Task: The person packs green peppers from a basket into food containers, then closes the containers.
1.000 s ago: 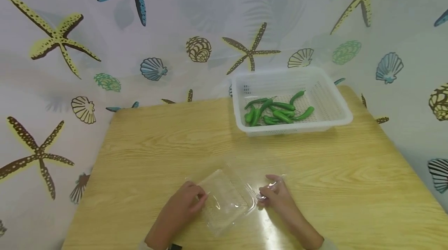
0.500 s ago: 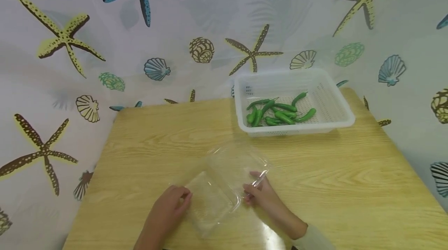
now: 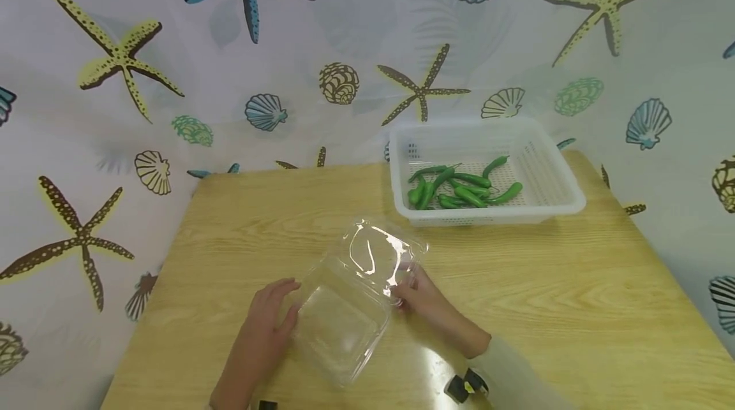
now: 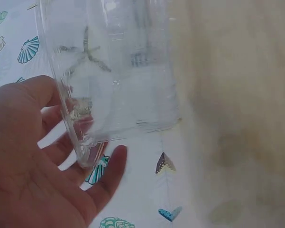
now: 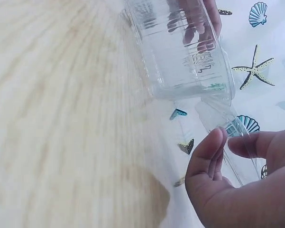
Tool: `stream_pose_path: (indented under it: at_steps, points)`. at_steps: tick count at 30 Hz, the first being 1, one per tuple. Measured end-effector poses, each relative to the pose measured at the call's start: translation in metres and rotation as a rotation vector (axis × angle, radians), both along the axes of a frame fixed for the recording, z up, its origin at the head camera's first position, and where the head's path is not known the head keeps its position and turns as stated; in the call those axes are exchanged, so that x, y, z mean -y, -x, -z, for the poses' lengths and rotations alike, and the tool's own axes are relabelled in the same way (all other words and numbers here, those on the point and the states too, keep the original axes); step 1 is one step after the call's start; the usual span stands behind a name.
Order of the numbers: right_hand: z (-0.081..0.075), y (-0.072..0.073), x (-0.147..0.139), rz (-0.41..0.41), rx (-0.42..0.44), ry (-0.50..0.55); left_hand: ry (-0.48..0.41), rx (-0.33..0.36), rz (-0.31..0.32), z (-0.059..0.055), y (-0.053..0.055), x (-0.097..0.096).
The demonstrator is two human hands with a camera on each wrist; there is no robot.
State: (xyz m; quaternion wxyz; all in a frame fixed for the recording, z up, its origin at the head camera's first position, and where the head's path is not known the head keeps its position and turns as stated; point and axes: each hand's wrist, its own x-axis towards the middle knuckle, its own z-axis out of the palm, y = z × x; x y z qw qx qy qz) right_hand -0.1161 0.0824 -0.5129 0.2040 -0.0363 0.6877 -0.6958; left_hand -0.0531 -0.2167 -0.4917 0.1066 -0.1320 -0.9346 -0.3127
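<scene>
A clear plastic clamshell container lies opened out on the wooden table, its base nearer me and its lid spread toward the back. My left hand is at the left side of the base, fingers loosely spread along the rim; the left wrist view shows the thumb apart from the fingers, not closed on the plastic. With thumb and fingers, my right hand pinches the lid's right edge, close to the hinge. The right wrist view shows the lid tilted at that pinch.
Toward the back right stands a white perforated basket with several green chili peppers inside. A curtain with starfish and shells hangs behind the table. A small dark object sits by the right sleeve.
Both hands and the container have shifted left, and the lid has swung back and left with the right hand. The left fingers have loosened from a pinch on the rim.
</scene>
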Motion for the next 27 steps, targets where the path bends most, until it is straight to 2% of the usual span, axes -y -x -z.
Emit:
stream_pose_path:
  at_steps: [6, 13, 19, 22, 27]
  points:
    - [-0.005, 0.013, -0.001, -0.065, -0.052, -0.096, -0.116, 0.141, 0.016, -0.008, 0.019, -0.002]
    - [-0.015, 0.028, -0.005, -0.163, -0.108, -0.13, -0.268, 0.28, 0.026, -0.001, 0.04, -0.009]
    - [-0.018, 0.034, 0.001, -0.176, -0.102, -0.154, -0.34, 0.292, -0.005, 0.009, 0.053, -0.023]
    - [-0.016, 0.035, 0.004, -0.168, -0.075, -0.139, -0.358, 0.287, -0.001, 0.014, 0.056, -0.032]
    - [-0.013, 0.036, 0.007, -0.057, -0.05, -0.097, -0.336, 0.242, -0.012, 0.017, 0.058, -0.044]
